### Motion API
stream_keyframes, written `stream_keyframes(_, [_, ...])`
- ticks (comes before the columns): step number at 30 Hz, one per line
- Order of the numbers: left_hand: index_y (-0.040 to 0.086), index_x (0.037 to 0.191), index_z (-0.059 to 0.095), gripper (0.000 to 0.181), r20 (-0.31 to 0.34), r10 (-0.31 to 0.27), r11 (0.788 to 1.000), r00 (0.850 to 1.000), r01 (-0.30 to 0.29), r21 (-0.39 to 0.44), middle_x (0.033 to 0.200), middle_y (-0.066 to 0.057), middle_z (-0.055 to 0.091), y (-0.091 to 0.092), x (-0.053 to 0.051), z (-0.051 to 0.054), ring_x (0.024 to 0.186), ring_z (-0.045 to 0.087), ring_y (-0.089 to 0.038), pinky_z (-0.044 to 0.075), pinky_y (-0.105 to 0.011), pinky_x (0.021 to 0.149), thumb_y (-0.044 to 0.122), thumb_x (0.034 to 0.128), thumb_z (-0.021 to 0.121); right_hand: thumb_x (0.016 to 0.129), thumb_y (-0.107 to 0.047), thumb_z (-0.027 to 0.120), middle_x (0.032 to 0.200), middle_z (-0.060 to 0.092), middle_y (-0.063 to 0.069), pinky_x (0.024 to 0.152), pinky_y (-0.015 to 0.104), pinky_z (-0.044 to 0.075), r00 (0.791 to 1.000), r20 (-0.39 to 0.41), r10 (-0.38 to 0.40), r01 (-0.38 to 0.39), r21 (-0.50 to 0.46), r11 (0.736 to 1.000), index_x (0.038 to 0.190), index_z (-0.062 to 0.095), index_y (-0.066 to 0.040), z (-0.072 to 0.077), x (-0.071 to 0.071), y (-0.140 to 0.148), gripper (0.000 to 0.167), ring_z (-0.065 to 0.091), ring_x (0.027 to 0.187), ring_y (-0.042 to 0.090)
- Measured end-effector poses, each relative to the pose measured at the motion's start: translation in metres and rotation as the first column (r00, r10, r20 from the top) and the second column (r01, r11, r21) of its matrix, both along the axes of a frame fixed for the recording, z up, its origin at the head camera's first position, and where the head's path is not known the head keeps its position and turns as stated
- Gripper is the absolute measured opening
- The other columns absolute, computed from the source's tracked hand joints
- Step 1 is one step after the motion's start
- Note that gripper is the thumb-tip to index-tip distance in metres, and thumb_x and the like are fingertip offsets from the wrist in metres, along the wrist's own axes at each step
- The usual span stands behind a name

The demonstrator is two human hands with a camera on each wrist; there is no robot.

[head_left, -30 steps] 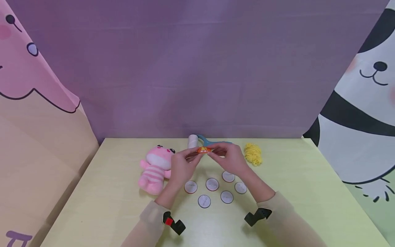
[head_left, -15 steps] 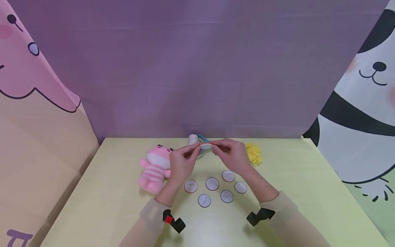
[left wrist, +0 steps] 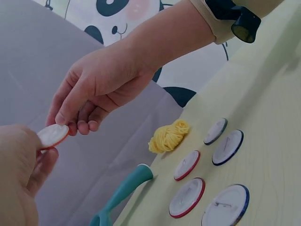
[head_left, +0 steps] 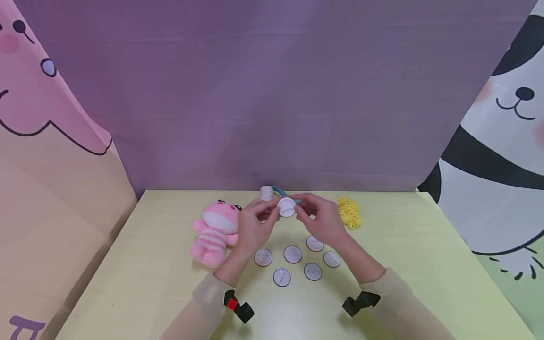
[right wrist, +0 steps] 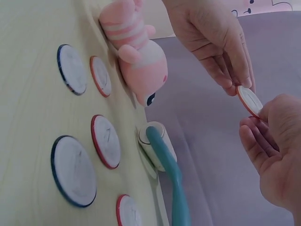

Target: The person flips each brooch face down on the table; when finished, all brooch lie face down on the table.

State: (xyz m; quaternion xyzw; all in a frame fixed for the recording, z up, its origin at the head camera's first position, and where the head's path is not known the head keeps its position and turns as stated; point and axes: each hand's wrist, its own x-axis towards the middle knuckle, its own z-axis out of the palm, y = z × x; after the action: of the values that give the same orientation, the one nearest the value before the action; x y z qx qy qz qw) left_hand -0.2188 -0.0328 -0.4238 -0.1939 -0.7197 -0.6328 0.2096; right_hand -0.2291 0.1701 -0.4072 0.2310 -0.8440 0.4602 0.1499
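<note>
In the head view, my left hand (head_left: 254, 224) and right hand (head_left: 321, 218) pinch a round pin badge (head_left: 286, 207) from opposite edges, above the table. Its white back faces me; the right wrist view shows an orange rim on this badge (right wrist: 249, 100). Several more badges (head_left: 293, 254) lie white back up on the table below the hands, with red or blue rims. A pin shows across the back of one badge (left wrist: 225, 206) in the left wrist view. Fingertips hide parts of the held badge's edge.
A pink striped plush toy (head_left: 214, 232) lies left of the hands. Behind them is a lint roller with a white roll (head_left: 266, 193) and teal handle (right wrist: 172, 174), partly hidden. Yellow yarn (head_left: 349, 213) lies at right. A purple cloth (head_left: 272, 94) hangs behind the table (head_left: 140, 283).
The held badge has turned over: its orange printed front showed a second ago, then it lay nearly edge-on, and now its white back shows. Both hands stay close to the same place.
</note>
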Motion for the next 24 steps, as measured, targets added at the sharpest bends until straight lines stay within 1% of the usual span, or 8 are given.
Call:
stream_keyframes(3, [-0.006, 0.122, 0.077, 0.035, 0.047, -0.037, 0.995, 0.998, 0.041, -0.095, 0.097, -0.021, 0.069, -0.002, 0.001, -0.001, 0.086, 0.078, -0.034, 0.065, -0.025, 0.079, -0.005, 0.0874, 0.082, 0.101, -0.012, 0.073, 0.081, 0.073, 0.002, 0.064, 0.022, 0.058, 1.0, 0.021, 0.006, -0.008, 0.052, 0.999, 0.13, 0.073, -0.013, -0.004, 0.0, 0.003, 0.029, 0.066, 0.067, 0.01])
stream_keyframes(6, [-0.006, 0.126, 0.075, 0.043, 0.113, -0.059, 0.977, 0.992, 0.081, -0.199, 0.101, -0.019, 0.068, -0.003, 0.0, -0.006, 0.091, 0.079, -0.03, 0.066, -0.032, 0.084, -0.003, 0.0846, 0.085, 0.101, -0.012, 0.073, 0.081, 0.072, -0.002, 0.062, 0.023, 0.056, 0.998, 0.062, 0.024, -0.031, 0.118, 0.992, 0.131, 0.072, -0.012, -0.009, 0.001, 0.006, 0.03, 0.065, 0.066, 0.009])
stream_keyframes(10, [-0.004, 0.128, 0.074, 0.044, 0.171, -0.038, 0.944, 0.984, 0.092, -0.317, 0.103, -0.017, 0.068, -0.004, 0.0, -0.012, 0.092, 0.078, -0.026, 0.066, -0.034, 0.087, 0.001, 0.0855, 0.086, 0.098, -0.011, 0.075, 0.085, 0.073, -0.003, 0.068, 0.022, 0.059, 0.991, 0.124, 0.056, -0.079, 0.185, 0.98, 0.132, 0.071, -0.012, -0.014, 0.0, 0.008, 0.034, 0.066, 0.071, 0.008])
stream_keyframes(12, [-0.003, 0.127, 0.075, 0.042, 0.179, -0.03, 0.929, 0.983, 0.093, -0.358, 0.103, -0.016, 0.069, -0.004, 0.0, -0.014, 0.092, 0.077, -0.026, 0.065, -0.033, 0.087, 0.002, 0.0865, 0.086, 0.096, -0.01, 0.077, 0.087, 0.073, -0.002, 0.071, 0.023, 0.06, 0.987, 0.14, 0.08, -0.107, 0.199, 0.974, 0.133, 0.07, -0.01, -0.016, -0.001, 0.009, 0.037, 0.067, 0.074, 0.008])
stream_keyframes(16, [-0.003, 0.125, 0.076, 0.039, 0.166, -0.018, 0.893, 0.986, 0.091, -0.441, 0.102, -0.015, 0.069, -0.004, -0.001, -0.02, 0.09, 0.075, -0.025, 0.065, -0.029, 0.085, 0.004, 0.0876, 0.085, 0.092, -0.007, 0.081, 0.089, 0.072, 0.0, 0.074, 0.025, 0.062, 0.982, 0.154, 0.113, -0.145, 0.218, 0.965, 0.132, 0.069, -0.004, -0.022, -0.002, 0.011, 0.042, 0.068, 0.076, 0.008])
stream_keyframes(19, [-0.004, 0.126, 0.075, 0.04, 0.146, -0.013, 0.864, 0.989, 0.085, -0.497, 0.101, -0.015, 0.069, -0.004, -0.003, -0.025, 0.088, 0.074, -0.025, 0.065, -0.028, 0.082, 0.005, 0.0876, 0.085, 0.091, -0.006, 0.082, 0.088, 0.072, 0.0, 0.073, 0.023, 0.062, 0.98, 0.161, 0.113, -0.151, 0.248, 0.957, 0.133, 0.068, -0.002, -0.028, -0.003, 0.01, 0.045, 0.067, 0.075, 0.007])
stream_keyframes(23, [-0.003, 0.125, 0.075, 0.039, 0.128, -0.01, 0.833, 0.992, 0.079, -0.548, 0.1, -0.015, 0.07, -0.002, -0.005, -0.031, 0.086, 0.071, -0.023, 0.064, -0.028, 0.08, 0.006, 0.0882, 0.085, 0.09, -0.007, 0.083, 0.088, 0.072, 0.0, 0.071, 0.019, 0.059, 0.981, 0.167, 0.097, -0.142, 0.285, 0.948, 0.133, 0.068, -0.002, -0.033, -0.005, 0.009, 0.046, 0.066, 0.074, 0.005])
stream_keyframes(24, [-0.002, 0.123, 0.076, 0.037, 0.122, -0.008, 0.826, 0.993, 0.075, -0.558, 0.099, -0.016, 0.07, -0.002, -0.005, -0.033, 0.086, 0.07, -0.023, 0.064, -0.029, 0.08, 0.006, 0.0886, 0.085, 0.09, -0.008, 0.083, 0.088, 0.072, 0.001, 0.07, 0.019, 0.058, 0.983, 0.157, 0.097, -0.14, 0.297, 0.945, 0.132, 0.068, -0.002, -0.035, -0.005, 0.008, 0.045, 0.066, 0.073, 0.006])
